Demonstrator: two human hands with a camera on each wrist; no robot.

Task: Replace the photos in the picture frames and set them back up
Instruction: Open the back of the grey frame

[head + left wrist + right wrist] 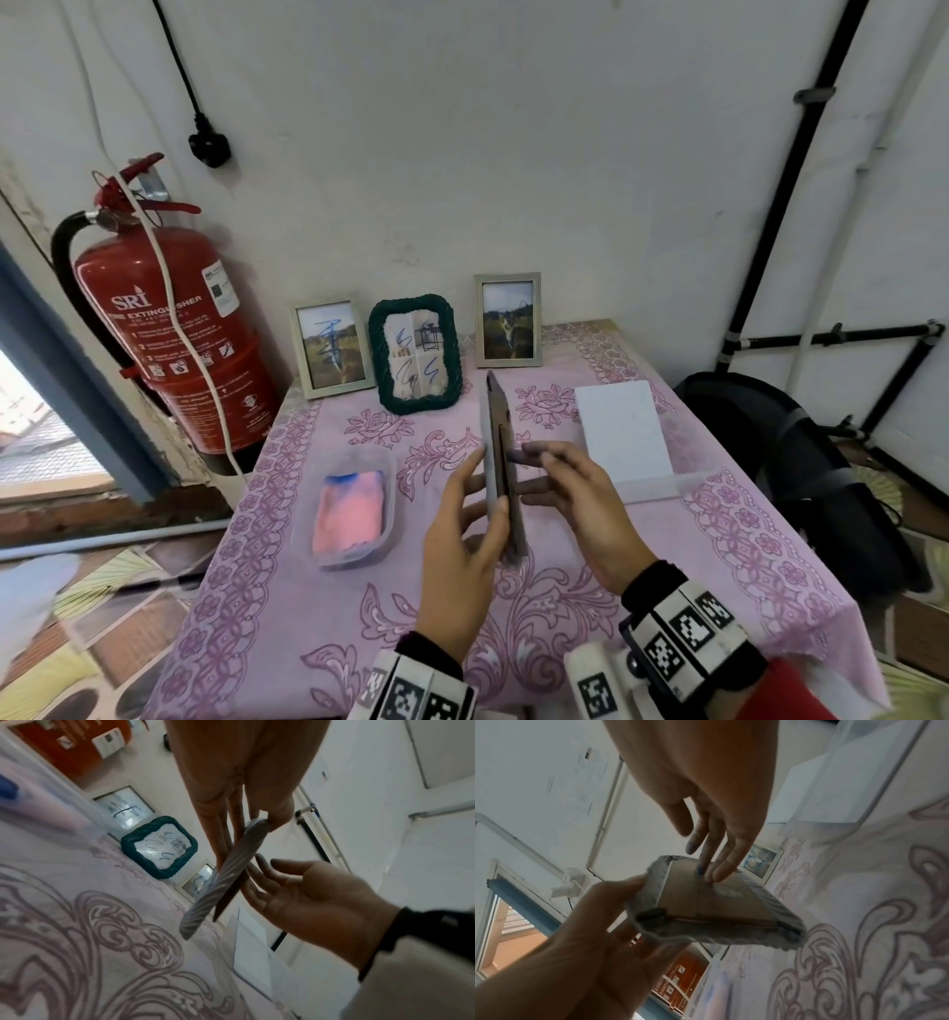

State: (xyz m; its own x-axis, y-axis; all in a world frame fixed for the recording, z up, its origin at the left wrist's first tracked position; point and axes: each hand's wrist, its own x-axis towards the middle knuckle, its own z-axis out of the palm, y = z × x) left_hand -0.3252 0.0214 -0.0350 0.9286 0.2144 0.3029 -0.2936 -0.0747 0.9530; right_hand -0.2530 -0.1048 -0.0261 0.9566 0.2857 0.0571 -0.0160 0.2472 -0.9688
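Above the table I hold a grey rope-wrapped picture frame (499, 462) edge-on. My left hand (457, 524) grips it, thumb and fingers pinching its rim (253, 825). The straight fingers of my right hand (580, 503) touch the brown backing board (706, 898); nothing is held in that hand. Three frames stand at the back by the wall. They are a pale wooden one (334, 347) with a blue-scribbled photo, a green rope one (415, 354) with scribbled pictures, and a pale one (508, 319) with a landscape photo.
The pink floral tablecloth (719, 565) covers the table. A clear plastic tub (352, 509) with a pink and blue cloth sits at the left. White sheets (621, 426) lie at the right. A red fire extinguisher (169, 329) hangs left; a black bag (785, 478) is right.
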